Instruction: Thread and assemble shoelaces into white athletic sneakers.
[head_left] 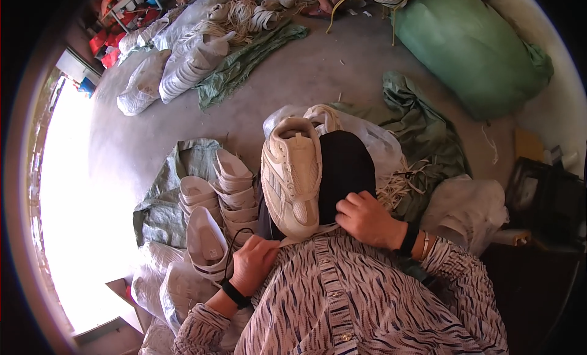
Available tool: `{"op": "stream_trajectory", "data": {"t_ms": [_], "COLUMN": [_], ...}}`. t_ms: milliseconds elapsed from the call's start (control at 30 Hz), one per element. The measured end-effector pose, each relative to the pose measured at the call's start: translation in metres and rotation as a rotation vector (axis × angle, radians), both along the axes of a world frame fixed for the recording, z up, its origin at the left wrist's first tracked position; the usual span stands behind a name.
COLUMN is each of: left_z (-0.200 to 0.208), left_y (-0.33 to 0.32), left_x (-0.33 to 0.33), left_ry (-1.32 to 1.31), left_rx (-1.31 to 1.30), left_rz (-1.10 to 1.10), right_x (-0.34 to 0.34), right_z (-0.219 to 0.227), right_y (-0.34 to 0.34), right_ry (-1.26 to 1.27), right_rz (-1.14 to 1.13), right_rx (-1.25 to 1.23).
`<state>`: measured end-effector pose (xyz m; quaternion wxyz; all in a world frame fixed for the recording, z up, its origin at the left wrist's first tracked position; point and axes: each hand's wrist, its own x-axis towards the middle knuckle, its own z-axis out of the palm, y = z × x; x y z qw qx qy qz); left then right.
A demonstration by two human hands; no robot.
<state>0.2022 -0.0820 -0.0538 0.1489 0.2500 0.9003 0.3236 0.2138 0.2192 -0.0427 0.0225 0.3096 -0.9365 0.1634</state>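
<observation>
A cream sneaker (295, 181) with grey side stripes rests on my dark-clad leg (348, 162), its toe toward me. No lacing shows across its tongue. Just below the toe a pale shoelace (327, 230) runs across my lap. My left hand (254, 264) is closed around one end of that lace, beside the toe. On the other side my right hand (365, 219) has its fingers curled in a pinch on the lace, above my thigh. Both wrists wear black bands.
Stacked white shoe uppers (208, 236) stand at the left on green sheeting (174, 171). Bundled laces (394, 190) lie to the right. A large green sack (468, 55) sits at the far right. Bagged shoe parts (189, 64) line the far left floor, and a dark machine (544, 190) stands right.
</observation>
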Motion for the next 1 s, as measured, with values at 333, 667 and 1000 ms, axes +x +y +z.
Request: {"op": "stream_trajectory", "data": {"t_ms": [333, 667, 1000], "left_z": [0.030, 0.108, 0.059], "left_y": [-0.024, 0.050, 0.031], "left_x": [0.000, -0.040, -0.068], "left_ry": [-0.314, -0.181, -0.540], "left_rx": [0.445, 0.265, 0.227], "left_rz": [0.240, -0.219, 0.133], "right_x": [0.010, -0.025, -0.014], "right_z": [0.025, 0.080, 0.050], "right_y": [0.009, -0.007, 0.165], "right_ry": [-0.696, -1.055, -0.308], "right_rz": [-0.140, -0.051, -0.873], "right_rx": [-0.436, -0.911, -0.496]}}
